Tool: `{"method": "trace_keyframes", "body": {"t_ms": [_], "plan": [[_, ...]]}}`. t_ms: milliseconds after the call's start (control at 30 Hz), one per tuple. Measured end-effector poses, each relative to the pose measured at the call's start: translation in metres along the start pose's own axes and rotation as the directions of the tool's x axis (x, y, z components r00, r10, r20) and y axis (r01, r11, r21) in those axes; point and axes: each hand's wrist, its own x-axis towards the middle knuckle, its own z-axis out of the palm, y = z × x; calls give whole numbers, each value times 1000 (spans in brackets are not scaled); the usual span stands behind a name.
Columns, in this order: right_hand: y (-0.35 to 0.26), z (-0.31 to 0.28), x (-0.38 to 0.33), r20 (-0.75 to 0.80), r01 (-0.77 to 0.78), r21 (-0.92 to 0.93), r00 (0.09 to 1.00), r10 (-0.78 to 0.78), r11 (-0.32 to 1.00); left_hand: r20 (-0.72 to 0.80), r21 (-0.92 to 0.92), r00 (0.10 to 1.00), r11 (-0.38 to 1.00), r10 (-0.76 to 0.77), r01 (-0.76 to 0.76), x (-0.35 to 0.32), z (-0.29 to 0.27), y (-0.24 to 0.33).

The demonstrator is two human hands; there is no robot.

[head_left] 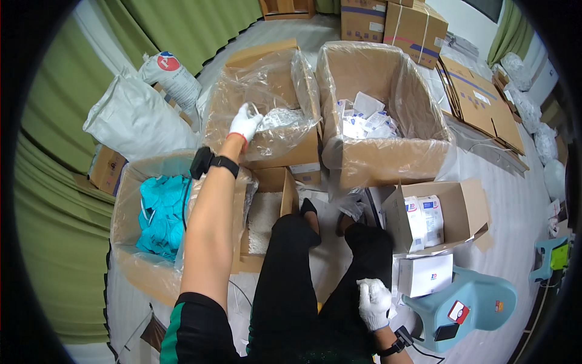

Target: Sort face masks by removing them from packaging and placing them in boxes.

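Note:
My left hand [245, 124], in a white glove with a red cuff, reaches over the far-left carton [294, 148], which has a clear plastic liner. Its fingers look apart, beside the silvery packets [282, 117] inside. My right hand [374, 303], also gloved in white, is by my right thigh with its fingers curled in. A small white edge shows beside its palm; what it holds, if anything, cannot be made out. To the right of the left hand, another lined carton [388, 161] contains white and blue sachets [370, 118].
Teal fabric items [162, 212] fill a lined carton at left. Between it and my legs stands a carton with off-white contents [265, 224]. At right are an open carton with white packs [431, 219], a white box [425, 274] and a light-blue stool [479, 297] bearing a phone [447, 332].

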Motion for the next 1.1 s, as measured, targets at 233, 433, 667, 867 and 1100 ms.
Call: {"method": "trace_keyframes", "body": {"t_ms": [233, 433, 667, 867, 1100], "plan": [[-6, 0, 7, 65, -49, -43, 997, 52, 998, 280, -524, 900, 732, -334, 435, -63, 33, -46], [-6, 3, 5, 46, -37, -155, 998, 45, 987, -75, -559, 920, 780, -386, 281, -70, 21, -31], [4, 6, -1, 1, -43, -152, 999, 44, 987, 417, -498, 597, 377, -685, 781, -47, 43, -54], [5, 10, 1, 38, -51, -175, 998, 58, 983, -112, -547, 969, 828, -219, 124, -14, 37, -37], [-1, 7, -1, 41, -44, -170, 998, 52, 984, 50, -732, 886, 586, -461, 347, -41, 23, -26]]}}
